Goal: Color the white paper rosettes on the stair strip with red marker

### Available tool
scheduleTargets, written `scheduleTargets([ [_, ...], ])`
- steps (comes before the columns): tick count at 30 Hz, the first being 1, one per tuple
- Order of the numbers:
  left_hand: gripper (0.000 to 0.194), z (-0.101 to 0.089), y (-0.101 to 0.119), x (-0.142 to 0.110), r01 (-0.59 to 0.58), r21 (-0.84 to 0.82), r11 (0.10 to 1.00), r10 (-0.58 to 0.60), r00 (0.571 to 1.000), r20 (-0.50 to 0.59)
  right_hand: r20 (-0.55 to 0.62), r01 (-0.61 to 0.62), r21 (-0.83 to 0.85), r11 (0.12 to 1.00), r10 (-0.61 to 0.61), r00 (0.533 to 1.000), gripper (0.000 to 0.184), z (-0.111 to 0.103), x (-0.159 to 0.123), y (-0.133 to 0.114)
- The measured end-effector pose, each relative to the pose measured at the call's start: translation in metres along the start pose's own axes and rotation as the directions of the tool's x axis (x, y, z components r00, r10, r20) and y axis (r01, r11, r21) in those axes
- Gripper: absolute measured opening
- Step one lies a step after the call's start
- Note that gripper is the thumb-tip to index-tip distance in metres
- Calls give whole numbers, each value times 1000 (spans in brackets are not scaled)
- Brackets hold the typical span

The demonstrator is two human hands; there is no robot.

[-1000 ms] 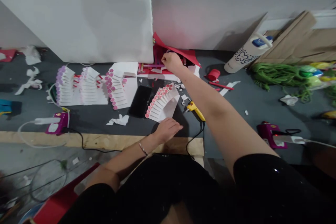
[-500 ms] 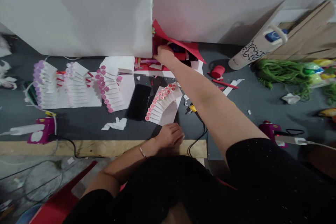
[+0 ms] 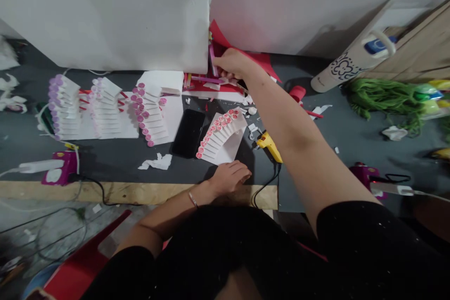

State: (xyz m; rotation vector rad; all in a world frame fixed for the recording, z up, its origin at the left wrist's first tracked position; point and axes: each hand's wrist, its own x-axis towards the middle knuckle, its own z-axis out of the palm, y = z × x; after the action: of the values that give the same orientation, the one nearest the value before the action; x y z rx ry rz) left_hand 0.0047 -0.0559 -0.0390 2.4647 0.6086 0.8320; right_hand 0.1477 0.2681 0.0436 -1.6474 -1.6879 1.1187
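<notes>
Two hands on record. My right hand (image 3: 234, 63) reaches far, fingers drawn narrow at a pink stick (image 3: 212, 60) beside red card (image 3: 262, 63); grip on it I cannot confirm. My left hand (image 3: 230, 178) lies open at the plywood strip (image 3: 140, 193), near a tiered white paper piece (image 3: 221, 140).

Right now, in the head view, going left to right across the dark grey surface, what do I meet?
White paper strips with purple discs, white strips with pale pink discs, white strips with bright pink discs, black smartphone, white strips with red discs, yellow hot glue gun, crumpled white tissue.
</notes>
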Motion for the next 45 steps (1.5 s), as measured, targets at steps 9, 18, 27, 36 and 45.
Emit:
scheduleTargets([
  [9, 57, -5, -7, 3, 77, -95, 992, -85, 993, -81, 263, -187, 396, 899, 84, 961, 23, -49, -184, -4],
  [18, 59, -38, 13, 30, 576, -435, 692, -684, 715, -141, 309, -245, 634, 733, 49, 950, 42, -5, -299, 46],
  [27, 28, -44, 41, 42, 592, -454, 665, -613, 781, 120, 74, -136, 770, 623, 125, 989, 56, 40, -323, 65],
  [36, 27, -38, 49, 40, 660, 34, 750, -652, 730, 205, -138, -19, 678, 735, 153, 979, 63, 33, -327, 67],
  [45, 29, -46, 51, 44, 652, 46, 757, -646, 736, 201, -249, 25, 728, 686, 230, 941, 60, 50, -327, 59],
])
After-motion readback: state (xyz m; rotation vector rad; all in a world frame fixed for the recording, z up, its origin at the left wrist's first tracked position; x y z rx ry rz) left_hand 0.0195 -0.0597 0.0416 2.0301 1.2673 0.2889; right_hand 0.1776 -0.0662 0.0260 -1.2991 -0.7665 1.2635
